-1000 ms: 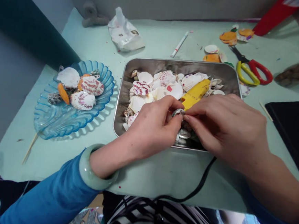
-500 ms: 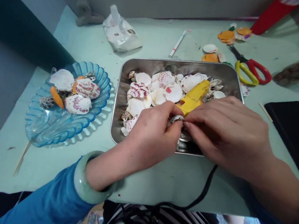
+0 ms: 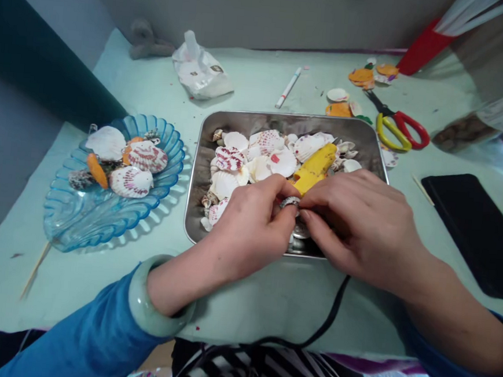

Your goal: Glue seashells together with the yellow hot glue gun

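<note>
Both my hands meet over the front of a metal tray (image 3: 198, 207) filled with scallop shells (image 3: 261, 148). My left hand (image 3: 249, 223) and my right hand (image 3: 362, 220) pinch a small striped spiral shell (image 3: 289, 202) between their fingertips. A yellow glue gun (image 3: 315, 167) lies in the tray just behind my fingers; its black cord (image 3: 328, 316) runs off the table's front edge. A pale green bangle (image 3: 148, 308) sits on my left wrist over a blue sleeve.
A blue glass dish (image 3: 100, 223) with shells stands at the left. Behind the tray lie a white pen (image 3: 288, 87), a crumpled plastic bag (image 3: 200, 68), yellow-and-red scissors (image 3: 398, 127) and orange scraps (image 3: 361, 75). A black flat object (image 3: 470, 229) lies at the right. A wooden stick (image 3: 34, 270) rests front left.
My hands have stayed pinched on the small shell, shifting slightly left and down in view as the camera tilted. Nothing else on the table has moved.
</note>
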A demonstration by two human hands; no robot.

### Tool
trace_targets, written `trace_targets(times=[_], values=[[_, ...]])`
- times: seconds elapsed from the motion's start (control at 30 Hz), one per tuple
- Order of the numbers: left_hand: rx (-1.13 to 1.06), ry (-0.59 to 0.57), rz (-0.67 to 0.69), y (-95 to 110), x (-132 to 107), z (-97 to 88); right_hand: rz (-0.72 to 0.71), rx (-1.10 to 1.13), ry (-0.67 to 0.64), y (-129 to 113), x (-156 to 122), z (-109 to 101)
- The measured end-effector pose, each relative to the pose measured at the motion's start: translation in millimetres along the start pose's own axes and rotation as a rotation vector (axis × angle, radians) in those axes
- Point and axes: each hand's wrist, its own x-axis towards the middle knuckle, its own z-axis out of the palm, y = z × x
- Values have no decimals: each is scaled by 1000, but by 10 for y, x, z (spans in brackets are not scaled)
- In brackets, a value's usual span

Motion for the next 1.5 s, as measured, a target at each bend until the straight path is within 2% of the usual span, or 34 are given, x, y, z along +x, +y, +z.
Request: trace_targets(times=[0.33,0.63,0.83,0.93,1.07,1.2,1.5], values=[[60,5,31,22,17,13,-28,-16,22,0,0,-1],[91,9,-1,78,8,4,-18,30,32,0,5,0],[200,46,39,112,-20,-8,30,68,-9,-9,17,-9],[197,12,1,112,-15,-18,46,119,-54,-2,26,-20],[107,-106,-61,113,-53,-23,60,233,-171,3,1,-41],[79,-143,-87,127,-135,-21,66,311,-194,-15,-33,-51],[212,-96,-31,90,-64,-18,6,142,-115,-18,5,-12]])
